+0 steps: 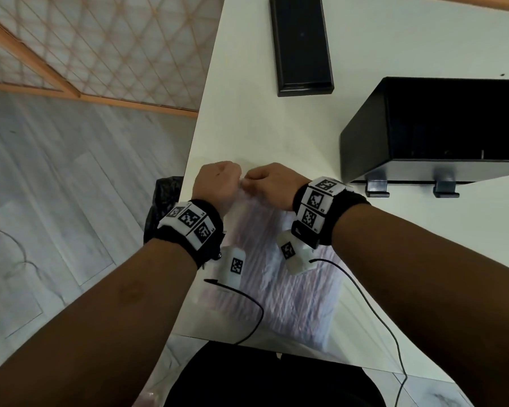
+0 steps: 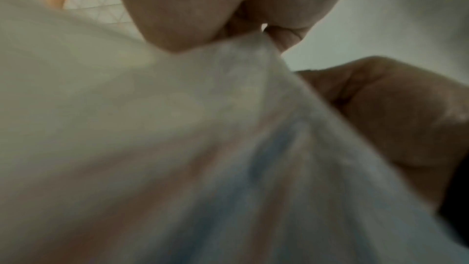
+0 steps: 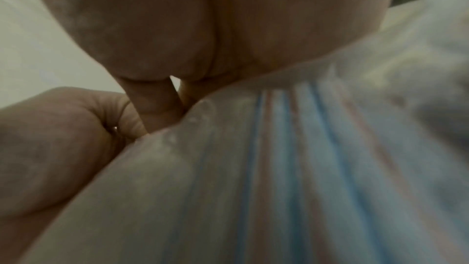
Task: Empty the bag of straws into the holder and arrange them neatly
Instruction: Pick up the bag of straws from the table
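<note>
A clear plastic bag of straws lies on the white table in front of me, its far end lifted. Pink and blue striped straws show through the film. My left hand and right hand sit knuckle to knuckle at that far end, each pinching the bag's top edge. The black straw holder, an open box on small feet, stands to the right of my hands, dark inside. In the left wrist view the bag fills the lower frame, blurred.
A long black lid or tray lies flat at the far middle of the table. A black bin bag hangs beside the table's left edge. Two thin black cables trail from my wrists across the table's near edge.
</note>
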A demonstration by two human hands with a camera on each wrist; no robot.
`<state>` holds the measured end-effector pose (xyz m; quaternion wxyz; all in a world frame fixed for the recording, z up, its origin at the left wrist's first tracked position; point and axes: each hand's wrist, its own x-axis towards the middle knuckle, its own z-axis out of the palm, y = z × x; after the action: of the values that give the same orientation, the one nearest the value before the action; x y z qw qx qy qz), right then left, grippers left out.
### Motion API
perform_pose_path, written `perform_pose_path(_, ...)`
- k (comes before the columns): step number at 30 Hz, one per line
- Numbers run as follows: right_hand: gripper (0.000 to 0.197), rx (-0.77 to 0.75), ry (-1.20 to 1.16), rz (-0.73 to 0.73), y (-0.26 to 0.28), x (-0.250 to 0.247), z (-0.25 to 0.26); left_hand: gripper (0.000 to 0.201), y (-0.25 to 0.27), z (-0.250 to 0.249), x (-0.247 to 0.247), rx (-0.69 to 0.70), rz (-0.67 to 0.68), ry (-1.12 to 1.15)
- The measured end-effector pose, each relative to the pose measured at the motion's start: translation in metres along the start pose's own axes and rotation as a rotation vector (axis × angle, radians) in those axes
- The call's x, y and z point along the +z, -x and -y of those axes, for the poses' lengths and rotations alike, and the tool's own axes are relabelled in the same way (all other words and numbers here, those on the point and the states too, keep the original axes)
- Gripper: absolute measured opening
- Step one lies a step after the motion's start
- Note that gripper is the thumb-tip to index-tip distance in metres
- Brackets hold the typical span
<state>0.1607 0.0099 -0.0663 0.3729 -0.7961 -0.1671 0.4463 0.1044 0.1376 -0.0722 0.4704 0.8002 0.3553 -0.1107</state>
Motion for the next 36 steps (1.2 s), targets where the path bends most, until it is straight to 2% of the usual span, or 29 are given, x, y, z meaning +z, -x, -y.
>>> perform_pose_path(3,0.023,0.024,-0.064,-0.004,0.002,-0.004,-0.005,0.04,0.001,-0.007,0.002,-0.104,-0.109,0.073)
perform_pose_path(5,0.023,0.046,-0.062,-0.028,0.005,-0.007,-0.008,0.031,0.005,-0.006,0.007,-0.113,-0.05,0.093)
perform_pose_path(7,0.022,0.069,-0.061,-0.063,0.008,-0.01,-0.009,0.043,0.012,-0.004,0.012,-0.108,0.054,0.159)
perform_pose_path(9,0.021,0.055,-0.054,-0.09,0.011,-0.012,-0.007,0.044,0.016,-0.004,0.018,-0.049,0.104,0.104)
perform_pose_path(11,0.024,0.025,-0.004,-0.126,0.016,-0.015,-0.004,0.051,0.02,-0.01,0.02,0.038,0.032,-0.072)
perform_pose_path(13,0.027,0.012,0.087,-0.149,0.025,-0.021,-0.006,0.051,0.023,-0.019,0.018,0.079,-0.108,-0.158)
perform_pose_path(16,0.032,0.009,0.272,-0.156,0.055,-0.033,-0.026,0.05,0.021,-0.025,0.013,0.03,-0.246,-0.1)
perform_pose_path(18,0.034,0.02,0.281,-0.186,0.078,-0.039,-0.04,0.049,0.022,-0.032,0.017,0.032,-0.252,-0.075)
perform_pose_path(24,0.026,0.167,0.067,-0.337,0.122,-0.066,-0.062,0.05,0.028,-0.055,0.033,0.092,-0.21,0.025)
perform_pose_path(29,0.017,0.402,-0.147,-0.408,0.157,-0.073,-0.074,0.048,0.012,-0.068,0.02,0.06,-0.293,0.257)
perform_pose_path(34,0.012,0.316,-0.381,-0.396,0.151,-0.066,-0.072,0.048,0.017,-0.094,0.022,0.227,-0.182,0.332)
perform_pose_path(36,0.021,0.3,-0.441,-0.396,0.143,-0.07,-0.07,0.047,0.023,-0.102,0.023,0.282,-0.165,0.364)
